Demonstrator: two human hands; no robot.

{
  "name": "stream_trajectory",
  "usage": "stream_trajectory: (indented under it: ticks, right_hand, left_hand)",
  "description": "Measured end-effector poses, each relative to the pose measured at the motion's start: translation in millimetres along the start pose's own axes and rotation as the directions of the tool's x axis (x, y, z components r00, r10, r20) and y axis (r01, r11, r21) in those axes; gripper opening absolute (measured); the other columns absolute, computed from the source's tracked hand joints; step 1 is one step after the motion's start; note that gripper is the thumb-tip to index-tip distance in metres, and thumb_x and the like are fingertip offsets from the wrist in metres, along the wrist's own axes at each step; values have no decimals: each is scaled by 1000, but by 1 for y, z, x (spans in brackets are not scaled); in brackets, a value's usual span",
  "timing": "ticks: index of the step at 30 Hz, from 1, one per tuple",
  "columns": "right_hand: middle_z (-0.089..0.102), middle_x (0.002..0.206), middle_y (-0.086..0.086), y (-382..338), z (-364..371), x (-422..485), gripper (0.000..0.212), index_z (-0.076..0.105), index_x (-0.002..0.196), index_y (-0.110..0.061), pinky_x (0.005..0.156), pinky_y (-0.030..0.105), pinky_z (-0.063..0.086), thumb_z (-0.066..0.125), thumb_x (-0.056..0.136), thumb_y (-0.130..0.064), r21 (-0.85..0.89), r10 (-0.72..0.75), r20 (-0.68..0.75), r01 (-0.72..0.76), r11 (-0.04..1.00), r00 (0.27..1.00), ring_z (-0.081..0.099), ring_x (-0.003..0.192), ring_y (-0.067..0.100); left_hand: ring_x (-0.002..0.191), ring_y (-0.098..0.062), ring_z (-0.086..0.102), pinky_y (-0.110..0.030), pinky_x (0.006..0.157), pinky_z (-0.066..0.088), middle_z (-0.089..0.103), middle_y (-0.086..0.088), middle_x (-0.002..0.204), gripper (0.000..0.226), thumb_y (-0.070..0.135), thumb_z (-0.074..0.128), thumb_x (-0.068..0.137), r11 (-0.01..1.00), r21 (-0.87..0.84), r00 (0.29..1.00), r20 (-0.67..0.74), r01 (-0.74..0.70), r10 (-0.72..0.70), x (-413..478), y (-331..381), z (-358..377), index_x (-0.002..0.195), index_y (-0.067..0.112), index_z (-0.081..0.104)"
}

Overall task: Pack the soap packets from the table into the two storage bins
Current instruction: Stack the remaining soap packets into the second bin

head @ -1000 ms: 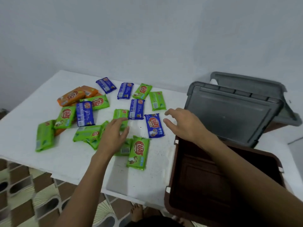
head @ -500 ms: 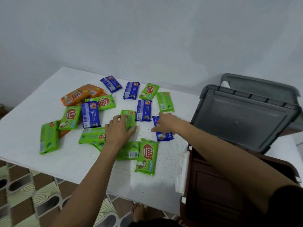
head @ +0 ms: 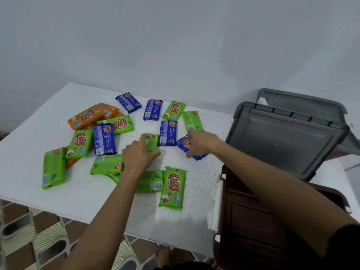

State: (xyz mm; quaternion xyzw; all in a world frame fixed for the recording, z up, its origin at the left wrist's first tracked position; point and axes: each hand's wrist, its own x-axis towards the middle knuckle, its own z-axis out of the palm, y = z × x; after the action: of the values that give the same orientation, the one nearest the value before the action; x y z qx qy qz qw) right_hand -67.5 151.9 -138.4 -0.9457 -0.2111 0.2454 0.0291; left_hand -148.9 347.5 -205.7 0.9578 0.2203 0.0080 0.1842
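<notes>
As the right hand [head: 200,143] pinches the glossy blue soap packet [head: 182,142], lying just up-left of the open brown plastic storage bin [head: 243,211], the left hand [head: 138,155] clasps a glossy green soap packet [head: 153,140].

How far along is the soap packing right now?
Just starting. Done: the brown bin stands open, grey lid up, and no packet shows inside. In hand: the left hand grips a green packet, the right hand pinches a blue packet. Left: every other packet lies on the table.
</notes>
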Motion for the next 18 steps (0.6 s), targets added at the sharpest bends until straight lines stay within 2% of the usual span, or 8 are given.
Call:
stream_trajectory:
  ticks: [4,7,9,11,14,15,18]
  right_hand:
    - [51,126,7,12,-12,-15,61,45,128,-24,81,32,49,76,77,-39,130,-65,-102,78,989,993,49,110,23]
    - [58,124,4,22,-22,-35,52,52,128,-22,90,32,44,71,82,-34,171,-122,-144,146,974,982,44,114,23]
    - [59,116,5,31,-27,-48,47,55,126,-24,90,38,49,69,81,-30,240,-130,-167,168,956,977,41,115,24]
    - [58,110,3,39,-29,-62,45,54,124,-27,84,39,52,68,81,-29,281,-150,-198,203,938,969,40,112,21]
    - [61,112,-2,51,-30,-82,49,55,124,-28,85,37,50,63,77,-39,226,-184,-309,260,939,933,42,106,21]
    - [61,115,-2,54,-30,-89,49,55,125,-27,88,36,48,63,78,-39,201,-192,-351,273,941,917,42,106,21]
    - [57,124,-2,70,-28,-112,47,55,129,-22,92,30,43,66,85,-31,186,-207,-462,323,928,862,39,110,18]
  left_hand:
    - [90,-28,64,-35,68,49,68,-7,103,61,52,66,80,985,-174,1000,-4,22,-23,-4,3,-15,132,32,41]
    - [87,-25,64,-40,73,53,67,-4,96,66,47,66,80,933,-359,1000,0,28,-30,-13,12,-29,136,39,33]
    - [88,-20,62,-41,79,54,62,1,101,75,37,70,81,859,-513,1000,7,4,0,-19,21,-38,142,43,26]
    - [95,-12,58,-36,83,52,56,6,111,87,26,73,80,771,-635,998,10,-40,60,-26,33,-45,145,46,18]
    - [94,8,54,-30,79,51,52,19,110,93,12,74,77,666,-742,993,8,-75,121,-37,50,-52,145,44,20]
    - [97,7,54,-31,80,52,52,20,107,89,9,74,76,641,-763,991,3,-84,133,-40,56,-53,141,44,25]
    - [100,-15,64,-37,84,55,57,11,105,79,12,80,71,573,-815,986,5,-93,166,-50,70,-54,125,45,33]
